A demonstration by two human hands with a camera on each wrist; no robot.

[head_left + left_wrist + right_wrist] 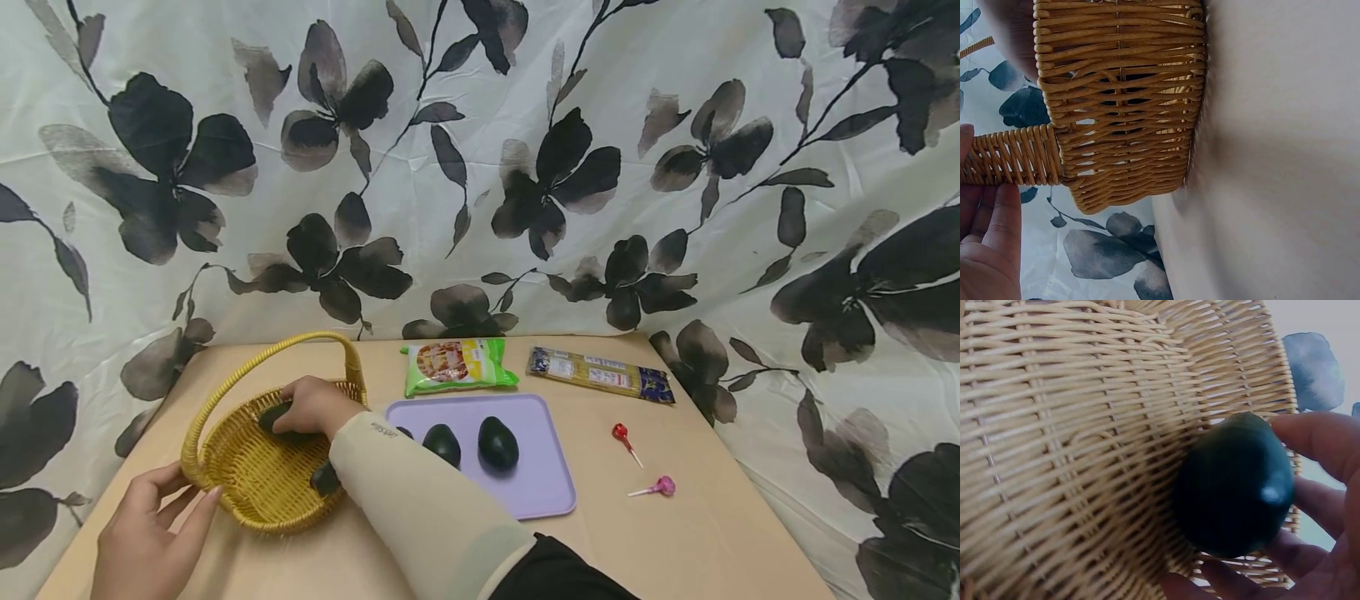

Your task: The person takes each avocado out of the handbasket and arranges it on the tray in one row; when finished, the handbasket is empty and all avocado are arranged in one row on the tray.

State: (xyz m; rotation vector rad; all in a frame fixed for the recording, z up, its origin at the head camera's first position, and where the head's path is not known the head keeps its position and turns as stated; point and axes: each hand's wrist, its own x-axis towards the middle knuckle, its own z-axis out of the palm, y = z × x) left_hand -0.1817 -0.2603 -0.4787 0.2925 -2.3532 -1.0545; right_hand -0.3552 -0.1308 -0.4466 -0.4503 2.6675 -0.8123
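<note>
A yellow wicker basket (277, 492) with an arched handle stands on the left of the table. My left hand (153, 529) holds it at the near-left foot of the handle (1013, 156), fingers and thumb on either side. Inside the basket, my right hand (318, 406) grips a dark green avocado (1235, 487) near the far wall, thumb on one side and fingers on the other. Another dark avocado (325, 479) lies in the basket, partly covered by the right forearm. Two avocados (498, 443) show on a lilac tray (551, 483), and the forearm hides most of a third.
Behind the tray lies a green food packet (459, 367), with a gold and blue spaghetti packet (600, 375) to its right. A red lollipop (621, 433) and a pink lollipop (663, 486) lie right of the tray. A floral cloth (465, 250) hangs behind the table.
</note>
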